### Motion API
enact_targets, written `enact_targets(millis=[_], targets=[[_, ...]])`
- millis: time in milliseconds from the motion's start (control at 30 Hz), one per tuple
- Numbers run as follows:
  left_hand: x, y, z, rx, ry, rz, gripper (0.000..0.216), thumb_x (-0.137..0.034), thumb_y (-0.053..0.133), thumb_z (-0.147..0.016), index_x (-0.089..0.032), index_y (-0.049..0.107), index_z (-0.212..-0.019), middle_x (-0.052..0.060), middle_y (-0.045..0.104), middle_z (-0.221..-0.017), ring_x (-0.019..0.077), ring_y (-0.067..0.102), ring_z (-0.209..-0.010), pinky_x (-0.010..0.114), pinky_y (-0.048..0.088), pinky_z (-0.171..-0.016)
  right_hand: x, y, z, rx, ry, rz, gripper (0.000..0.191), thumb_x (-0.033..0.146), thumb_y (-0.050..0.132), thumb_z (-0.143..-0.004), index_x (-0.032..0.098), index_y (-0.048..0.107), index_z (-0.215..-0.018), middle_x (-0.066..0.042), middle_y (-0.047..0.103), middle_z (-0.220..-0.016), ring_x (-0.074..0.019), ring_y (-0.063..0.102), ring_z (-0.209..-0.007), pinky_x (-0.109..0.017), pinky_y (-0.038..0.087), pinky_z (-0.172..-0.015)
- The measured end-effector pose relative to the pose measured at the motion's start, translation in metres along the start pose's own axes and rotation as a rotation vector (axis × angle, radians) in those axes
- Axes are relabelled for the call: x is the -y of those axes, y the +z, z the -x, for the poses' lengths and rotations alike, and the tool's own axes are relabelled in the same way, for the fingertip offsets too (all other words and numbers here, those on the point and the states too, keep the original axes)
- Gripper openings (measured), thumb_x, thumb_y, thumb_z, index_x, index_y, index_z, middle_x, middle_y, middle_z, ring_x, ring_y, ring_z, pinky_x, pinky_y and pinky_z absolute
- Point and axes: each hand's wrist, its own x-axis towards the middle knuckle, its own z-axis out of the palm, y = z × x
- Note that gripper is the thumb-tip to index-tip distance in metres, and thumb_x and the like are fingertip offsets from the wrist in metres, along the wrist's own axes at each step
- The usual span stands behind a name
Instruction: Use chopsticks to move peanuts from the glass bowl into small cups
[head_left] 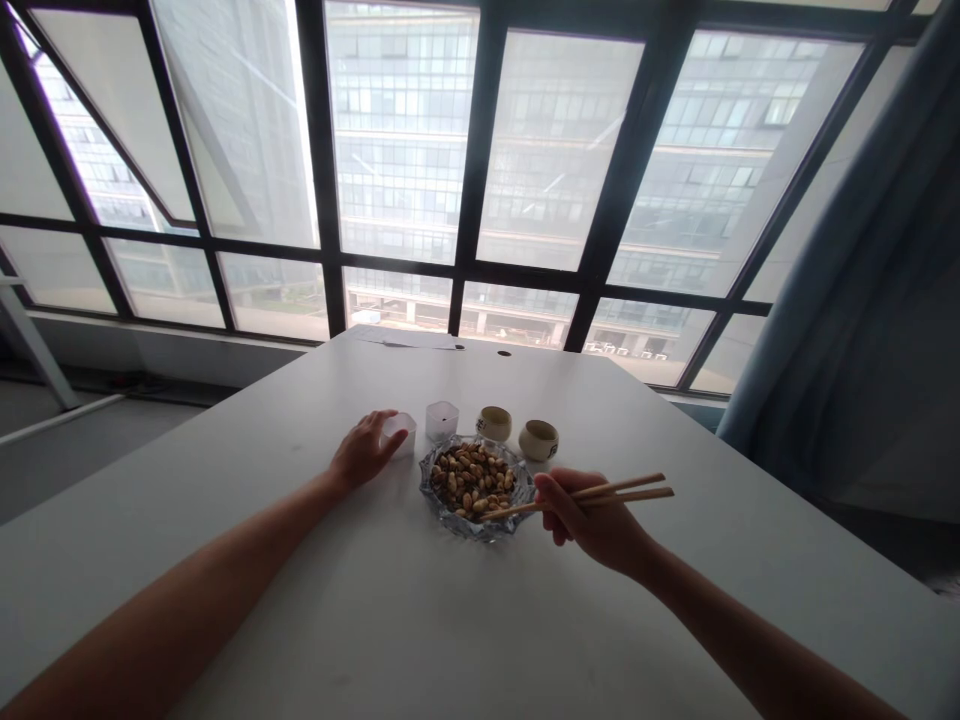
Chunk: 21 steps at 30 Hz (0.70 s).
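A glass dish [525, 492] full of peanuts [472, 478] sits on the white table [420, 620]. My right hand [592, 525] grips a pair of wooden chopsticks [600, 495], whose tips reach into the peanuts at the dish's near right side. My left hand [364, 450] is curled around a small clear plastic cup [400, 432] just left of the dish. Behind the dish stand a second clear cup [442, 419] and two small ceramic cups [494, 423], [538, 439].
A sheet of paper [397, 341] and a small dark spot [503, 353] lie near the table's far edge. Large dark-framed windows [480, 200] rise behind the table. A blue-grey curtain [877, 300] hangs at the right.
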Motion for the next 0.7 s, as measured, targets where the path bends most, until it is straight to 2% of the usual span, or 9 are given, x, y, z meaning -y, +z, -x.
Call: enact_targets(millis=[133, 233, 333, 467, 700], targets=[[-0.001, 0.001, 0.001, -0.001, -0.005, -0.002, 0.056, -0.061, 0.037, -0.094, -0.018, 0.055, -0.124, 0.013, 0.065, -0.121, 0.029, 0.063, -0.111, 0.046, 0.049, -0.1, 0.005, -0.001, 0.005, 0.098, -0.187, 0.141, 0.054, 0.057, 0.047, -0.096, 0.02, 0.053, -0.057, 0.0, 0.055, -0.046, -0.0111, 0.054, -0.038, -0.022, 0.041, -0.039], [0.0, 0.001, 0.0, -0.003, -0.001, 0.001, 0.056, -0.061, 0.038, -0.094, -0.017, 0.056, -0.123, 0.014, 0.065, -0.122, 0.0295, 0.062, -0.112, 0.046, 0.049, -0.101, 0.005, -0.004, 0.005, 0.058, -0.251, 0.216, 0.053, 0.057, 0.047, -0.096, 0.021, 0.054, -0.057, 0.0, 0.055, -0.044, -0.0107, 0.052, -0.037, -0.022, 0.041, -0.039], [-0.001, 0.001, 0.0, -0.01, 0.0, 0.003, 0.056, -0.061, 0.038, -0.094, -0.017, 0.056, -0.123, 0.014, 0.065, -0.121, 0.0293, 0.063, -0.11, 0.046, 0.05, -0.099, 0.0, -0.007, 0.003, 0.021, -0.247, 0.193, 0.053, 0.057, 0.048, -0.096, 0.02, 0.056, -0.058, -0.001, 0.057, -0.046, -0.0111, 0.053, -0.038, -0.022, 0.042, -0.039], [-0.003, -0.001, 0.0, -0.005, 0.0, -0.029, 0.054, -0.06, 0.039, -0.095, -0.018, 0.055, -0.125, 0.013, 0.065, -0.121, 0.0282, 0.064, -0.107, 0.045, 0.05, -0.098, -0.008, -0.008, 0.0, 0.071, -0.205, 0.086, 0.051, 0.054, 0.049, -0.096, 0.018, 0.059, -0.062, -0.002, 0.061, -0.049, -0.0121, 0.058, -0.042, -0.021, 0.044, -0.041], [-0.004, 0.0, -0.001, -0.004, 0.023, -0.076, 0.052, -0.057, 0.038, -0.096, -0.017, 0.055, -0.124, 0.014, 0.066, -0.121, 0.0295, 0.064, -0.108, 0.047, 0.05, -0.097, -0.013, 0.001, -0.001, 0.137, -0.277, 0.071, 0.04, 0.045, 0.053, -0.098, 0.017, 0.062, -0.07, -0.001, 0.062, -0.053, -0.0112, 0.057, -0.044, -0.021, 0.044, -0.044]])
